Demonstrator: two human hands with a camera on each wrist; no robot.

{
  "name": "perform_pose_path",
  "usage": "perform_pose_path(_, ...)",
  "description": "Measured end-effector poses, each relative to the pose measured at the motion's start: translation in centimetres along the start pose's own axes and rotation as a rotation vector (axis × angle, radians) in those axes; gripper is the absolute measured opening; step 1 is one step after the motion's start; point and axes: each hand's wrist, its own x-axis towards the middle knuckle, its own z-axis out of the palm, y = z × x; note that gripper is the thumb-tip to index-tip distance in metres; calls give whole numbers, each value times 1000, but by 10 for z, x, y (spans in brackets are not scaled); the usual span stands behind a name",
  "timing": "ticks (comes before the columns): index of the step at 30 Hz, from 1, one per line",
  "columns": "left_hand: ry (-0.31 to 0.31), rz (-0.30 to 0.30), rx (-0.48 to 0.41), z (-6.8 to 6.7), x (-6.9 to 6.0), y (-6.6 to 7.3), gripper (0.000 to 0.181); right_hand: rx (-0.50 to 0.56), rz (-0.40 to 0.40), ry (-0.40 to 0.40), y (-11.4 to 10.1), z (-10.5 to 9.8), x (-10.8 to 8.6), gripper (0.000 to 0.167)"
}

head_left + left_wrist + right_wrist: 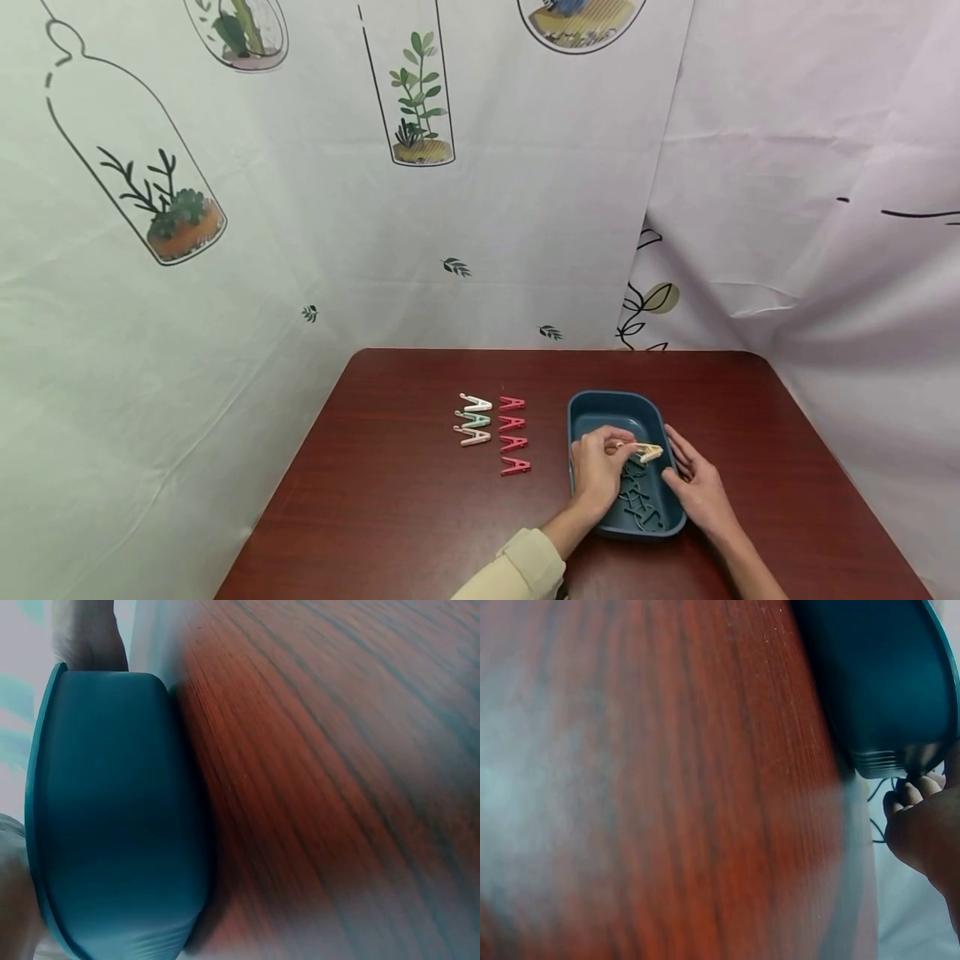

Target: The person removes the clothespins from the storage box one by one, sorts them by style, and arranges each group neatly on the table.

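Observation:
Over the dark blue bin [576,417], the left hand [597,471] pinches a cream clothespin [647,452] between thumb and fingers. The right hand [701,492] holds the bin's right rim, fingers outside and thumb by the edge. Several dark green clothespins [639,504] lie in a heap inside the bin. In the left wrist view the bin's side wall [120,810] fills the left, with part of a hand at the lower left edge. The right wrist view shows the bin's wall [892,682] and the right hand [926,832] beneath its end.
Left of the bin on the brown table [375,517], several red clothespins [513,443] form a column. Beside them lie a white clothespin [477,403], a light green one [474,419] and a pale pink one [473,437]. A patterned cloth [525,208] hangs behind the table.

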Motion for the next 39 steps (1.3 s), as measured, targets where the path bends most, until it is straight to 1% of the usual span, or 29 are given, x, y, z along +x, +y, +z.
perform_pose_path(3, -9, 29, 5, -3, 0, 1, 11, -15, 13, -10, -1, 0, 0, 67)
perform_pose_path(5, -26, 45, -12, -7, 0, 2, 9, -19, 19, -12, -2, 0, 0, 67)
perform_pose_path(10, -104, 85, -104, -20, 2, 3, 7, -16, 30, -12, -3, 0, 1, 68)
perform_pose_path(12, -132, 95, -125, -25, 3, 3, 7, -9, 32, -12, -2, 0, 1, 68)
perform_pose_path(16, -178, 86, -152, -34, 5, 2, 9, 10, 22, -6, -2, 0, 0, 68)
perform_pose_path(20, -225, 65, -177, -43, 7, 3, 13, 8, 22, -7, -1, 0, 0, 69)
perform_pose_path(27, -294, 70, -198, -65, 12, 4, 19, -12, 40, -20, -2, -1, -1, 69)
perform_pose_path(32, -323, 51, -197, -83, 16, 3, 23, -8, 22, -17, -1, -1, -1, 68)
perform_pose_path(35, -321, 47, -190, -95, 20, 2, 23, -6, 14, -17, -1, -2, -1, 68)
perform_pose_path(39, -312, 77, -222, -111, 23, -4, 22, -8, 13, -23, -2, -2, -2, 68)
